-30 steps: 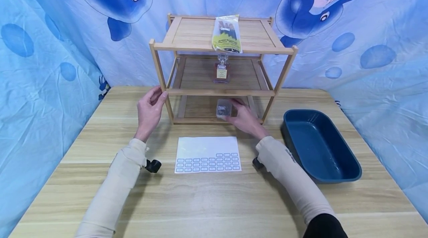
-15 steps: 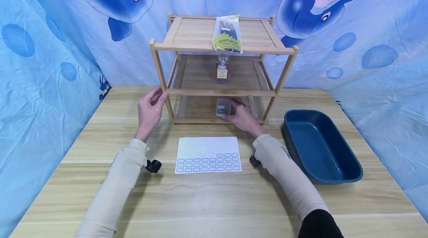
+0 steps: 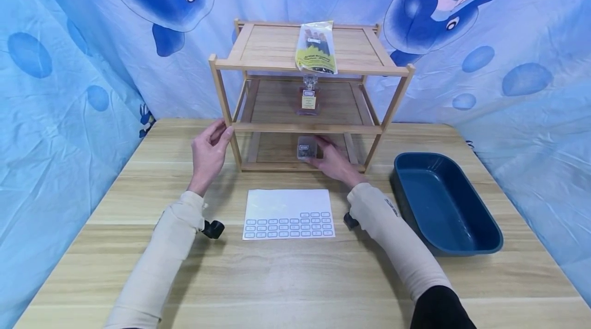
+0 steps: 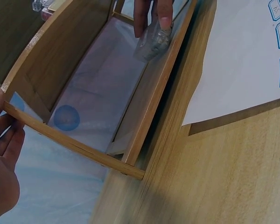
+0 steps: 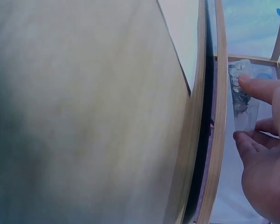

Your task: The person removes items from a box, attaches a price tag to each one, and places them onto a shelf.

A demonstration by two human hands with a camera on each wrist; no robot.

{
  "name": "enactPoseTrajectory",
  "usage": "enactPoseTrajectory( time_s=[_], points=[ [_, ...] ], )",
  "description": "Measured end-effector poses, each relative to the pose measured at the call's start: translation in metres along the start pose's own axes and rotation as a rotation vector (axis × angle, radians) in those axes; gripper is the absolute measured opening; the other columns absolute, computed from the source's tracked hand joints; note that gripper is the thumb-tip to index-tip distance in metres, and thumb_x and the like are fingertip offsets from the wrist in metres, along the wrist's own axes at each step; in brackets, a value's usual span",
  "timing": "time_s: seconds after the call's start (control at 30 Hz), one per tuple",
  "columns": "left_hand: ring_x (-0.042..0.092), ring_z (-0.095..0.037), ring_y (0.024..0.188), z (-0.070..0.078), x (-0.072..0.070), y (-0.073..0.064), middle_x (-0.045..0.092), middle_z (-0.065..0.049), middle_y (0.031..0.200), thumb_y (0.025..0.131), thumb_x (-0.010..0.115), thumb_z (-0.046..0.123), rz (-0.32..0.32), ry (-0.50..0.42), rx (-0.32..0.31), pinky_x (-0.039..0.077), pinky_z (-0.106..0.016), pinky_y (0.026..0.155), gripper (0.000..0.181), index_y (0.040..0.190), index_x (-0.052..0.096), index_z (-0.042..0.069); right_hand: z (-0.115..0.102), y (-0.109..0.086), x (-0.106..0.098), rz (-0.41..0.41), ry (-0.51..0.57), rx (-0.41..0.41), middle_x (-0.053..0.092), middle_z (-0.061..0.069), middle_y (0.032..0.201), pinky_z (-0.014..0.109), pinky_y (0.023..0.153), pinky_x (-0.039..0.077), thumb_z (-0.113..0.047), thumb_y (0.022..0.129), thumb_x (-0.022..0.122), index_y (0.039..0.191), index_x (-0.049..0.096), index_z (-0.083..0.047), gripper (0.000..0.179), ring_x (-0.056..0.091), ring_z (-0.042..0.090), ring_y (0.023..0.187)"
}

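A three-tier wooden shelf (image 3: 307, 128) stands at the back of the table. My left hand (image 3: 209, 150) grips its front left post (image 4: 74, 141), fingers curled round the wood in the left wrist view. On the bottom tier, my right hand (image 3: 334, 160) holds a small clear plastic box (image 3: 307, 148) between thumb and fingers. The box has a label on its front; the right wrist view shows small, shiny, partly dark pieces inside the box (image 5: 242, 100). The tier above hides part of the right fingers in the head view.
A labelled glass bottle (image 3: 309, 97) stands on the middle tier. A brush packet (image 3: 316, 47) lies on the top tier, overhanging its front. A sheet of labels (image 3: 288, 203) lies before the shelf. To the right sits a dark blue basin (image 3: 445, 203).
My right hand and the clear box have shifted slightly left along the bottom tier. My left hand keeps its grip on the post. The head view has moved a little.
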State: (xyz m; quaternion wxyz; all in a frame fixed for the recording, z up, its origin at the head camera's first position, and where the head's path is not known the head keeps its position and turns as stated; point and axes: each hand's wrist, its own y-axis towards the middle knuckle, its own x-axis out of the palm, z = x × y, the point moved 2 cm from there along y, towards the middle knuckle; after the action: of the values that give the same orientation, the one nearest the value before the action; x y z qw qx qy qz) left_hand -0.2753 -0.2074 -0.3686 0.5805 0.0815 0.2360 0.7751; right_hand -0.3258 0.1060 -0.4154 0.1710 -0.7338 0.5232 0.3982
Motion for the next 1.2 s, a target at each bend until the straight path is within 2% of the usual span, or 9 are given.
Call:
enactPoseTrajectory(
  time_s=[0.27, 0.43, 0.77, 1.2],
  points=[
    [0.064, -0.034, 0.123, 0.001, 0.0, 0.0, 0.063, -0.025, 0.134, 0.103, 0.066, 0.013, -0.003, 0.0, -0.016, 0.052, -0.032, 0.103, 0.042, 0.14, 0.058, -0.007, 0.0, 0.004, 0.001, -0.007, -0.028, -0.019, 0.029, 0.022, 0.165, 0.047, 0.12, 0.034, -0.023, 0.1, 0.071, 0.16, 0.031, 0.0, 0.076, 0.033, 0.038, 0.148],
    [0.063, -0.035, 0.124, -0.001, 0.0, 0.0, 0.063, -0.025, 0.134, 0.103, 0.066, 0.014, 0.0, -0.003, -0.005, 0.053, -0.03, 0.102, 0.042, 0.139, 0.059, -0.007, -0.002, 0.006, 0.002, -0.028, -0.046, -0.01, 0.027, 0.022, 0.165, 0.047, 0.118, 0.036, -0.025, 0.101, 0.069, 0.161, 0.029, -0.002, 0.075, 0.034, 0.038, 0.148],
    [0.063, -0.034, 0.123, -0.002, 0.0, 0.0, 0.063, -0.025, 0.134, 0.103, 0.066, 0.017, -0.006, 0.019, -0.003, 0.052, -0.03, 0.102, 0.044, 0.139, 0.058, -0.007, -0.002, 0.009, 0.001, -0.071, -0.077, 0.032, 0.024, 0.022, 0.167, 0.047, 0.121, 0.031, -0.026, 0.102, 0.068, 0.162, 0.026, -0.004, 0.076, 0.029, 0.038, 0.15],
    [0.062, -0.032, 0.125, -0.001, 0.0, -0.001, 0.063, -0.024, 0.135, 0.104, 0.066, 0.019, -0.017, 0.025, -0.014, 0.052, -0.031, 0.104, 0.045, 0.141, 0.058, -0.004, 0.0, 0.011, 0.001, -0.1, -0.084, 0.036, 0.022, 0.021, 0.167, 0.046, 0.123, 0.027, -0.025, 0.103, 0.067, 0.163, 0.024, -0.003, 0.077, 0.027, 0.037, 0.151]
  ],
)
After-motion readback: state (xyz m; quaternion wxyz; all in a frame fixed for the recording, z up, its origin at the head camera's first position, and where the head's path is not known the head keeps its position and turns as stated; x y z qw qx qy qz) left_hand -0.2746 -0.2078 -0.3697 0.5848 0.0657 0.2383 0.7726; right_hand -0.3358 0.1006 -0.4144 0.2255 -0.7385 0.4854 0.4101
